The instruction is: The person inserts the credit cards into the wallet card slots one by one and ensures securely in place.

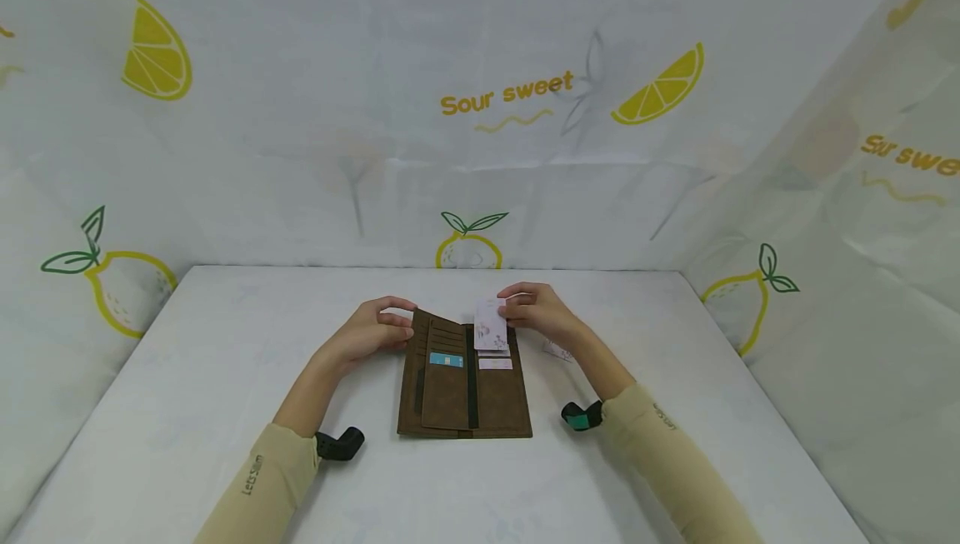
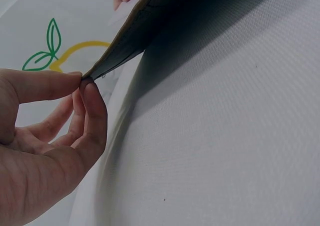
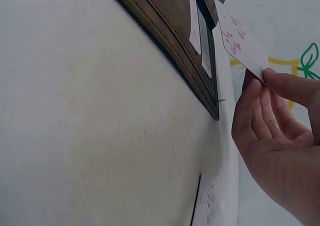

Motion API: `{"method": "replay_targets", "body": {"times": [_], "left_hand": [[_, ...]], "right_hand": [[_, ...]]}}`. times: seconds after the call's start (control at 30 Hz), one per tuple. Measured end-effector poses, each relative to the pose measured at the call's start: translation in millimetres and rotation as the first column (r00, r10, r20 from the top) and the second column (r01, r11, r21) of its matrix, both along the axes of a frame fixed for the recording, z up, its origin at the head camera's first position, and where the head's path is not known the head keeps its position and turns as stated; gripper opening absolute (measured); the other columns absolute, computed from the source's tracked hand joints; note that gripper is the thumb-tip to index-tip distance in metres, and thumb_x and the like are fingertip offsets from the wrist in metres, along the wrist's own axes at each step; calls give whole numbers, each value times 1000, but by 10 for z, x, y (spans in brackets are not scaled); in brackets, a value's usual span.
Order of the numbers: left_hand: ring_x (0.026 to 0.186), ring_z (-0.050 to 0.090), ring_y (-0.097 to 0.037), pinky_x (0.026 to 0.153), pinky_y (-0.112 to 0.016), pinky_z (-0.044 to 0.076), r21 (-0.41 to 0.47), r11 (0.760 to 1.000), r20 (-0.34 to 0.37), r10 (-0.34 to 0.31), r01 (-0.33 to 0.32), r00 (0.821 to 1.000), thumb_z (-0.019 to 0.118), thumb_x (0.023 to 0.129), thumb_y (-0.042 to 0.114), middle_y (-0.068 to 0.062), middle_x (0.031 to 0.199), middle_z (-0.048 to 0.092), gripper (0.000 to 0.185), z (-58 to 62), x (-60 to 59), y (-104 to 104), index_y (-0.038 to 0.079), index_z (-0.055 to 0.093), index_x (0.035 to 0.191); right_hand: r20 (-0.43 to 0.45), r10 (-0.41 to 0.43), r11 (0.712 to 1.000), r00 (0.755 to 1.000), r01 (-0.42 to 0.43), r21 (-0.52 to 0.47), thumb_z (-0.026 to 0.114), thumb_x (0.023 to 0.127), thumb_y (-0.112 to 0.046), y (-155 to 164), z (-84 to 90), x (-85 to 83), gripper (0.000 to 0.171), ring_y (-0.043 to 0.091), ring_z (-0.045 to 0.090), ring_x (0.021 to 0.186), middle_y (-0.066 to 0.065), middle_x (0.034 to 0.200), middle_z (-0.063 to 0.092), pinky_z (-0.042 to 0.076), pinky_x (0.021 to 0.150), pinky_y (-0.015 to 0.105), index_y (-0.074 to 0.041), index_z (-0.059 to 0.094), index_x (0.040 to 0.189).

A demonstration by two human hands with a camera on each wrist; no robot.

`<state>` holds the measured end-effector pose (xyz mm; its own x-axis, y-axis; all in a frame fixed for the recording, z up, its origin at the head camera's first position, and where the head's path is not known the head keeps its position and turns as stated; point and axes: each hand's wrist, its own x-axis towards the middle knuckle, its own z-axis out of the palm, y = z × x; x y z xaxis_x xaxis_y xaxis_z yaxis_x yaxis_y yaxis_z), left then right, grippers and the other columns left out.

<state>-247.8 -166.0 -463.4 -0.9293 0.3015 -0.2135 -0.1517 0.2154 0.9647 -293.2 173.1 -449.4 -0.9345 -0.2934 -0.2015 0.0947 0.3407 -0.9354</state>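
Left hand (image 1: 370, 333) pinches wallet (image 1: 463, 394) corner — right hand (image 1: 538, 312) holds card (image 1: 491, 325).

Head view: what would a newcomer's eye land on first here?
The long brown wallet lying open at the middle of the white table draws the eye first, with a blue card tucked in one of its slots. The right hand pinches a pale flowered card over the wallet's far right corner, while the left hand pinches its far left corner. Behind, the lemon-printed backdrop reads "Sour sweet".
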Motion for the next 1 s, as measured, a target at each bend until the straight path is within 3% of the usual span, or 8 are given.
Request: {"method": "replay_targets", "body": {"times": [1.0], "left_hand": [[92,70,-14,84,-26,60,25,1000,12,5,-5,1000,68,101,2,-8,111,69,48,-10,-16,5,2,56,147]], "right_hand": [[-93,64,998,994,-62,24,75,101,-5,-448,-69,-4,28,14,72,91,15,113,74,66,86,33,2,70,127]]}}
